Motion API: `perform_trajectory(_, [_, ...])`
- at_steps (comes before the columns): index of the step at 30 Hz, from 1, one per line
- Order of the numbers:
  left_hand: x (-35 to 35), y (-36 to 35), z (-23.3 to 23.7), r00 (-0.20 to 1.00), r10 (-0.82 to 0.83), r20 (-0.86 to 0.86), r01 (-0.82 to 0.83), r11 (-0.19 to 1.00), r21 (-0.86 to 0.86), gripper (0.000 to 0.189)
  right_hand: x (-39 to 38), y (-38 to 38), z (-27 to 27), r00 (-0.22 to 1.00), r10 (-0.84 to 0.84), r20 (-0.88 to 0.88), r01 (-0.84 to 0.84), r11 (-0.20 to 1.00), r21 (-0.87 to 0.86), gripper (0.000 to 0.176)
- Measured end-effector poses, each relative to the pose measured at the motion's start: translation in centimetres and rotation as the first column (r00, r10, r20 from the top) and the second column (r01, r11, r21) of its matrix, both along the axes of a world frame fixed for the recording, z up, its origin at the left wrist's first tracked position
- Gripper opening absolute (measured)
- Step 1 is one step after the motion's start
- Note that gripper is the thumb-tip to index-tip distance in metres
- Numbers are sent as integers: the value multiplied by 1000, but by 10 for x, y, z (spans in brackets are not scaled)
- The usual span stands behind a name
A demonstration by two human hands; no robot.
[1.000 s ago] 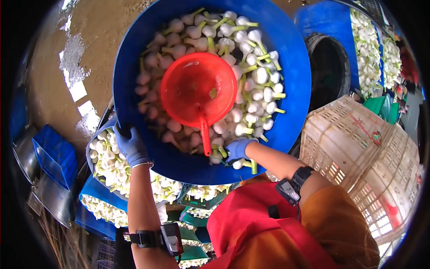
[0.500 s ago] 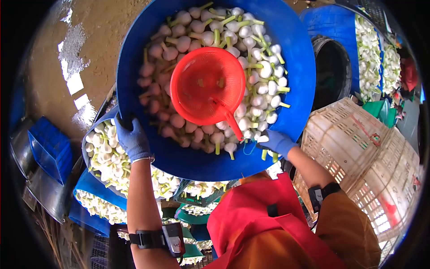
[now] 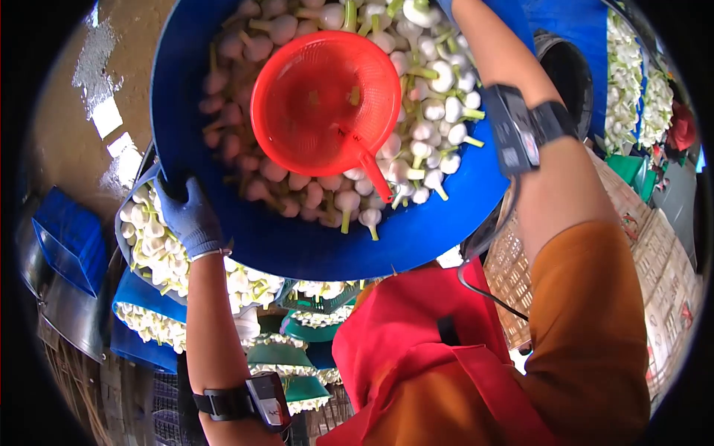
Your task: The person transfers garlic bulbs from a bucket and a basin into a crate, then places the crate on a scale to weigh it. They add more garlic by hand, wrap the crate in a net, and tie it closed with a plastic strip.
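A large blue tub (image 3: 446, 215) is filled with garlic bulbs (image 3: 435, 111) with short green stems. On top of the garlic rests a red plastic colander (image 3: 320, 104) with a handle, its handle pointing toward me. My left hand (image 3: 190, 218), in a blue glove, grips the tub's rim at its near left side, with some fingertips hidden by the rim. My right arm reaches across the tub's right side. Only a sliver of my gloved right hand (image 3: 446, 6) shows at the top edge, by the far garlic; its fingers are out of frame.
Below the tub at left stands a container of garlic (image 3: 156, 241), beside another blue bin (image 3: 145, 293). A blue crate (image 3: 71, 241) lies farther left. White plastic crates (image 3: 632, 253) stand at right, near a dark barrel (image 3: 565, 82).
My right hand has moved from the near right garlic up to the far side of the tub. My left hand stays on the rim. The view has shifted, so the tub sits higher and farther left.
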State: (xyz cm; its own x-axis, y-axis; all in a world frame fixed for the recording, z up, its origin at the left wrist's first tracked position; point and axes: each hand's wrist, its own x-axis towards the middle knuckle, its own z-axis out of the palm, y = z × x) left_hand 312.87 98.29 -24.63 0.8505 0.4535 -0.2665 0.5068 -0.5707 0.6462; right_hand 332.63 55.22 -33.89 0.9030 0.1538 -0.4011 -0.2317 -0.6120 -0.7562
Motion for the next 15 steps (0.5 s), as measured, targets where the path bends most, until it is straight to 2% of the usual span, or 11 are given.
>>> perform_trajectory(2, [5, -6, 5, 1000, 17, 4, -18, 998, 68, 39, -9, 4, -19, 984, -78, -161, 90, 994, 68, 48])
perform_trajectory(5, [1, -2, -1, 1000, 9, 22, -10, 998, 55, 40, -23, 13, -35, 906, -161, -391, 229, 964, 135, 47])
perform_trajectory(11, [3, -1, -3, 998, -20, 57, 15, 995, 94, 37, -83, 13, -18, 612, -228, -757, 513, 843, 161, 47])
perform_trajectory(12, [2, 0, -4, 998, -16, 56, 10, 995, 101, 36, -88, 12, -19, 548, -225, -806, 556, 817, 151, 47])
perform_trajectory(13, [2, -3, -2, 998, -14, 53, 9, 995, 100, 36, -110, 11, -2, 538, -292, -791, 646, 746, 164, 39])
perform_trajectory(14, [3, -5, -1, 997, -28, 76, 20, 995, 99, 35, -124, 4, -6, 636, -237, -734, 592, 761, 267, 37])
perform_trajectory(15, [4, -7, -1, 994, -38, 103, 27, 995, 98, 34, -148, -10, -2, 886, -137, -443, 336, 848, 409, 32])
